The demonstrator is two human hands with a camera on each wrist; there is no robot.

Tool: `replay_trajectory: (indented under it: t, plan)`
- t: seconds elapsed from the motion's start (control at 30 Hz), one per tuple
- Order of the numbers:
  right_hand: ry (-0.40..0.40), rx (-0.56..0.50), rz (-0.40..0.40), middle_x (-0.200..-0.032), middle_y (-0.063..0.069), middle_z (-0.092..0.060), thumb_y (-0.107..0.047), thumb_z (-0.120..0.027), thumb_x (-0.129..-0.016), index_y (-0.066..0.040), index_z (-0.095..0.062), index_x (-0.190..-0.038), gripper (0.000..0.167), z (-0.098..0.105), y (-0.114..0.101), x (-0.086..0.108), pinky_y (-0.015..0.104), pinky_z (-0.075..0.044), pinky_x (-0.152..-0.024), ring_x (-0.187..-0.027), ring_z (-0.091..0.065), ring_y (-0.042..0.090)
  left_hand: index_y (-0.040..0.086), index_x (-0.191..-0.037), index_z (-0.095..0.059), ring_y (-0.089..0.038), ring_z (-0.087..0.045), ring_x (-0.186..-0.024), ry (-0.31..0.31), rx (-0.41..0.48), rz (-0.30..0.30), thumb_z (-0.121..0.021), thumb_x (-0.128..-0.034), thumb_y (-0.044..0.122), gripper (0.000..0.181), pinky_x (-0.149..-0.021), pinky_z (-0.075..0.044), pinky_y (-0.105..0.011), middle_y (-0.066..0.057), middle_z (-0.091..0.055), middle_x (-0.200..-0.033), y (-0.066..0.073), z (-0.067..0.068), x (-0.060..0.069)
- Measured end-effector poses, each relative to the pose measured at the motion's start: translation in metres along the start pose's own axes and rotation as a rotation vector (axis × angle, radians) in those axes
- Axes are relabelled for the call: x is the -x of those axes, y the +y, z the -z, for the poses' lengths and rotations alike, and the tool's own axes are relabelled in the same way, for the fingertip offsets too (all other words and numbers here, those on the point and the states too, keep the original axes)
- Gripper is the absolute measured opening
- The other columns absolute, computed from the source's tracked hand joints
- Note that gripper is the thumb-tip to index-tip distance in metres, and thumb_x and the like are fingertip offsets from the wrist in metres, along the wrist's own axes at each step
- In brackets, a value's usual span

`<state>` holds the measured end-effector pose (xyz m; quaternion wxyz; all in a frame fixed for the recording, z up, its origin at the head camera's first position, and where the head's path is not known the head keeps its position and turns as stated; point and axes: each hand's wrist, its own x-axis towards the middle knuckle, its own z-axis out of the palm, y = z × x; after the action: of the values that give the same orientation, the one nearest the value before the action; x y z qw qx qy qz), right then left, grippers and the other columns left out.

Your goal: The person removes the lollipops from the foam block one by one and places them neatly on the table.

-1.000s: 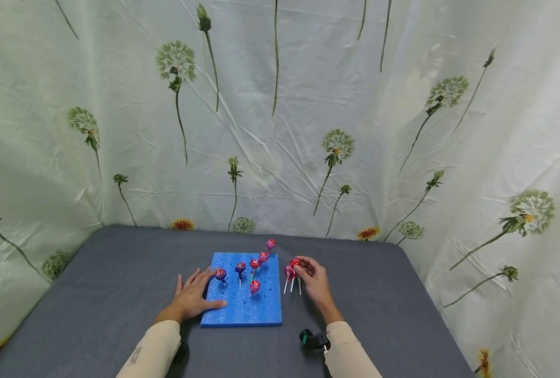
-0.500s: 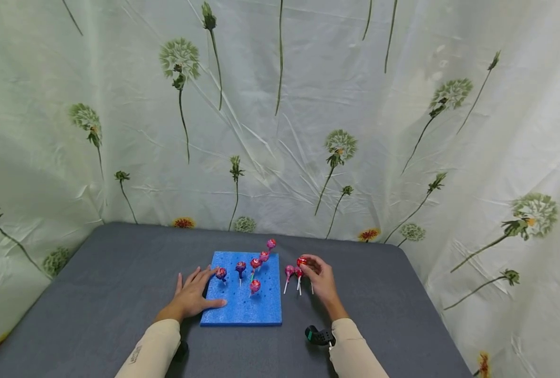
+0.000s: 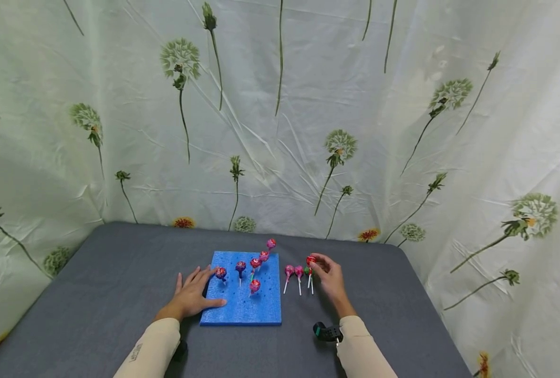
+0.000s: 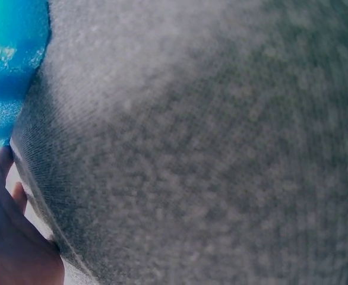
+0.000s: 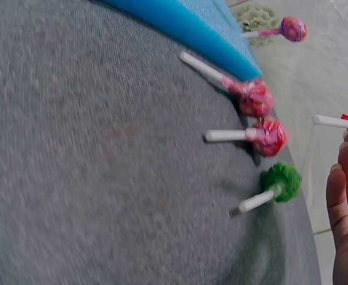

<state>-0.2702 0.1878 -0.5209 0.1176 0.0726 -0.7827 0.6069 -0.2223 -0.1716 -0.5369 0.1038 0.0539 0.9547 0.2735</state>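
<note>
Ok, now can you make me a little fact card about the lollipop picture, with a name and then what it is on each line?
Board: blue square foam board with little holes
In the board: six round wrapped lollipops on sticks
Left hand: spread at the board's left side, thumb on top
Right hand: pinches a red-wrapped lollipop
Lying right of the board: two pink-wrapped lollipops and one green-wrapped lollipop, all with white sticks
Table: dark grey cloth top
Behind: pale curtain with dandelions printed on it
</note>
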Motion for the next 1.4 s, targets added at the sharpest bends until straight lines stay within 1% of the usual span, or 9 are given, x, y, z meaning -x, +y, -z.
replay_trajectory:
  t: [0.07, 0.17, 0.3, 0.4, 0.6, 0.87, 1.0, 1.17, 1.4]
  plan:
    - [0.002, 0.009, -0.022, -0.1, 0.02, -0.069, -0.006, -0.065, -0.091, 0.009, -0.064, -0.113, 0.026, 0.002, 0.001, 0.0, 0.018, -0.05, -0.067, -0.079, -0.061, 0.003, 0.009, -0.149, -0.034, -0.047, -0.012, -0.142, -0.006, 0.0, 0.003, -0.07, -0.0694, 0.069, 0.106, -0.107, 0.011, -0.068, -0.024, -0.027, -0.153, 0.0, 0.001, 0.0]
    - [-0.012, 0.009, -0.049, -0.103, 0.025, -0.067, -0.003, -0.064, -0.091, 0.01, -0.064, -0.114, 0.026, 0.006, -0.01, 0.003, 0.018, -0.05, -0.066, -0.079, -0.06, 0.006, 0.009, -0.149, -0.034, -0.048, -0.012, -0.142, -0.014, 0.003, 0.007, -0.07, -0.0691, 0.07, 0.107, -0.107, 0.011, -0.068, -0.025, -0.026, -0.153, 0.0, 0.002, -0.001]
    - [-0.02, 0.015, -0.068, -0.108, 0.029, -0.064, 0.0, -0.062, -0.092, 0.013, -0.062, -0.115, 0.027, 0.011, -0.008, 0.002, 0.017, -0.05, -0.067, -0.079, -0.059, 0.006, 0.009, -0.149, -0.034, -0.047, -0.012, -0.142, 0.003, 0.005, -0.002, -0.071, -0.0694, 0.068, 0.106, -0.107, 0.011, -0.068, -0.024, -0.027, -0.153, 0.001, 0.001, 0.001]
    - [-0.008, 0.045, -0.063, -0.108, 0.027, -0.065, -0.004, -0.063, -0.092, 0.011, -0.063, -0.116, 0.028, 0.014, 0.008, 0.0, 0.016, -0.05, -0.068, -0.079, -0.059, 0.003, 0.009, -0.149, -0.034, -0.047, -0.013, -0.142, 0.011, 0.004, -0.007, -0.071, -0.0703, 0.067, 0.105, -0.108, 0.01, -0.068, -0.024, -0.028, -0.153, 0.001, 0.001, 0.002]
    - [0.015, 0.101, -0.066, -0.106, 0.026, -0.066, -0.004, -0.065, -0.091, 0.01, -0.064, -0.114, 0.027, 0.018, 0.02, 0.001, 0.016, -0.049, -0.069, -0.081, -0.059, 0.005, 0.011, -0.15, -0.033, -0.047, -0.012, -0.142, -0.02, 0.022, 0.004, -0.07, -0.0706, 0.069, 0.105, -0.108, 0.011, -0.068, -0.023, -0.027, -0.154, 0.001, 0.001, 0.001]
    - [0.019, 0.103, -0.091, -0.108, 0.027, -0.065, -0.005, -0.065, -0.091, 0.011, -0.063, -0.116, 0.03, 0.022, 0.028, 0.001, 0.017, -0.05, -0.067, -0.081, -0.059, 0.004, 0.01, -0.15, -0.033, -0.047, -0.012, -0.142, 0.001, 0.015, -0.009, -0.07, -0.07, 0.069, 0.106, -0.108, 0.011, -0.068, -0.023, -0.027, -0.154, -0.001, 0.0, -0.001]
    - [0.027, 0.102, -0.103, -0.11, 0.027, -0.065, -0.003, -0.064, -0.091, 0.012, -0.062, -0.116, 0.029, 0.024, 0.032, 0.001, 0.016, -0.05, -0.07, -0.084, -0.061, 0.009, 0.01, -0.149, -0.034, -0.048, -0.012, -0.142, -0.005, 0.01, -0.007, -0.07, -0.0697, 0.07, 0.106, -0.107, 0.01, -0.068, -0.024, -0.027, -0.153, -0.001, 0.001, -0.001]
    - [0.043, 0.162, -0.091, -0.109, 0.025, -0.066, -0.005, -0.065, -0.091, 0.01, -0.065, -0.114, 0.027, 0.024, 0.036, -0.001, 0.018, -0.048, -0.075, -0.09, -0.063, 0.018, 0.01, -0.15, -0.033, -0.047, -0.013, -0.142, 0.004, 0.002, -0.01, -0.07, -0.0699, 0.07, 0.106, -0.108, 0.01, -0.068, -0.024, -0.027, -0.153, -0.001, 0.0, -0.001]
    - [0.007, 0.253, -0.093, -0.105, 0.021, -0.068, -0.006, -0.065, -0.091, 0.006, -0.067, -0.111, 0.024, 0.025, 0.042, -0.002, 0.025, -0.049, -0.072, -0.084, -0.06, 0.02, 0.009, -0.149, -0.035, -0.048, -0.013, -0.142, 0.01, 0.0, -0.007, -0.071, -0.07, 0.068, 0.105, -0.108, 0.01, -0.068, -0.024, -0.027, -0.153, -0.001, -0.001, 0.0]
